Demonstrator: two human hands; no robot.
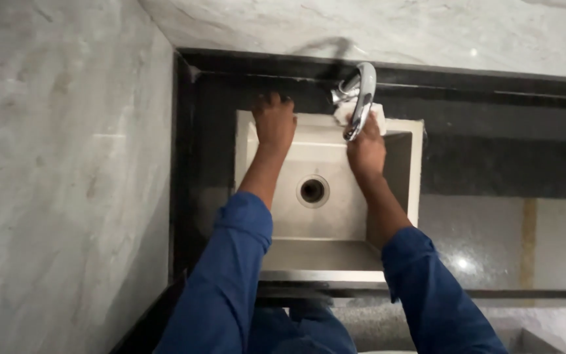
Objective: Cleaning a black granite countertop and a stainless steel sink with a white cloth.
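Left hand: laid flat, fingers spread, on the back rim of the sink at 11 o'clock from the drain; nothing is gripped.
Right hand: pressed on a white cloth at 1 o'clock from the drain, below the tap; how far it is closed cannot be told.
Cloth: judged soft, light and limp, probably wet; best bunched in the palm.
Tap: 1 chrome spout, judged rigid, fixed and slippery.
Counter: dark, glossy stone is seen around the sink.

Both blue-sleeved arms reach forward; left hand lies flat, fingers spread, right hand curls closed.
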